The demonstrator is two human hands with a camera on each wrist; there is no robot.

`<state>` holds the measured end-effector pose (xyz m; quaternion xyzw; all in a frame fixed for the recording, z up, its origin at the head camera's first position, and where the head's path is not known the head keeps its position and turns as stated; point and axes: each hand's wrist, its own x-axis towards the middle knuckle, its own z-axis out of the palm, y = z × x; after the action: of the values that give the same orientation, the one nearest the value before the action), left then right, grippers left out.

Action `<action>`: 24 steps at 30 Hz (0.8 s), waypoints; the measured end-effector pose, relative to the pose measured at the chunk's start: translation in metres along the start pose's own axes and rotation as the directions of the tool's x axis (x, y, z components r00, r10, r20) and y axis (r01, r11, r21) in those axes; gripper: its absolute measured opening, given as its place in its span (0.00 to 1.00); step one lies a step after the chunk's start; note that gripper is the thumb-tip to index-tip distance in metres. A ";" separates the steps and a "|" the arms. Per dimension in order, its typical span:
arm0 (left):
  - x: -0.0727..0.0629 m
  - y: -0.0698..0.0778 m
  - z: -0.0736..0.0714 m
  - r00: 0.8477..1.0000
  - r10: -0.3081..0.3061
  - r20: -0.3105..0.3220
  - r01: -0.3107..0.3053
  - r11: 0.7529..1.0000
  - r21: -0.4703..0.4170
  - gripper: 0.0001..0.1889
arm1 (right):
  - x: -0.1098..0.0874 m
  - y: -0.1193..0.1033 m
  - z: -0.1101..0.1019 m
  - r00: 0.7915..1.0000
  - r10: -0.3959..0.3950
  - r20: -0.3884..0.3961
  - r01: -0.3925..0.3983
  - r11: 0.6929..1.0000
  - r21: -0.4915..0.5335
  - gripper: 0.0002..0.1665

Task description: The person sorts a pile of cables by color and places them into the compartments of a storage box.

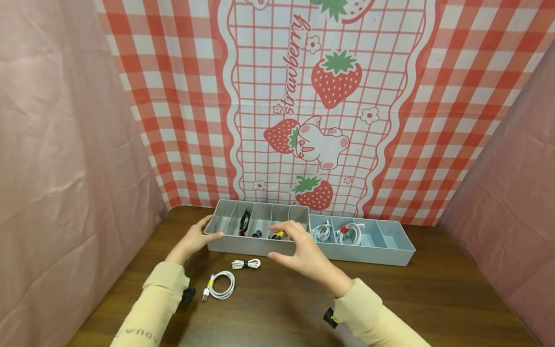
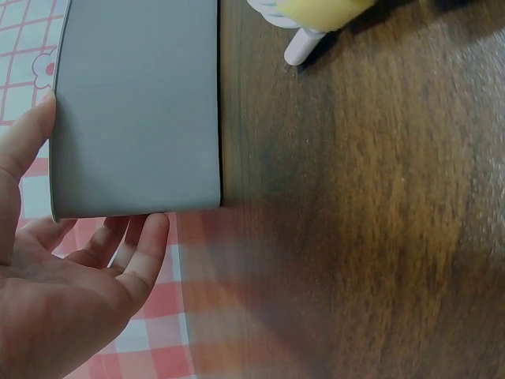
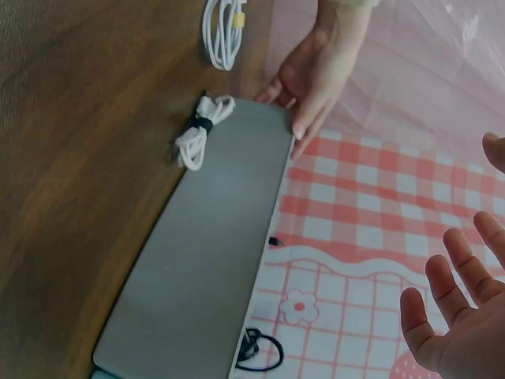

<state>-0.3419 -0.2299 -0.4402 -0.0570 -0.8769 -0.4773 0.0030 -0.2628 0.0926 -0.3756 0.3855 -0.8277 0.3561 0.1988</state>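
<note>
On the table point(image 1: 269, 318), the left tray point(image 1: 243, 245) and right tray point(image 1: 368, 253) stand end to end before a cloth point(image 1: 191, 120). A cable point(image 1: 244, 223) lies in the left tray's second compartment from the left; cords point(image 1: 322, 236) lie in the right tray's two leftmost. Before the left tray lies a bundle point(image 1: 246, 264), with a coil point(image 1: 211, 283) nearer and farther left.

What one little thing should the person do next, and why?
I'd probably lower the right grip to the black-tied white cable. The grip looks open and empty, and that cable lies on the table while a black cable sits inside the gray box.
</note>
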 end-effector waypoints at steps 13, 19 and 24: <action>0.000 -0.001 -0.001 1.000 -0.012 0.010 0.012 1.000 0.005 0.41 | -0.002 -0.007 0.032 0.994 -0.042 0.101 0.043 0.999 -0.007 0.38; 0.001 -0.002 0.000 1.000 -0.010 0.007 0.010 1.000 0.006 0.40 | -0.003 -0.008 0.045 0.986 0.005 0.166 -0.004 1.000 -0.010 0.40; 0.002 -0.002 0.000 1.000 -0.018 0.002 0.018 1.000 0.011 0.42 | -0.003 -0.006 0.059 0.978 0.009 0.208 -0.004 1.000 -0.024 0.41</action>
<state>-0.3439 -0.2310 -0.4421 -0.0495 -0.8801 -0.4723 -0.0019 -0.2596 0.0481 -0.4144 0.4158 -0.8492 0.3048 0.1144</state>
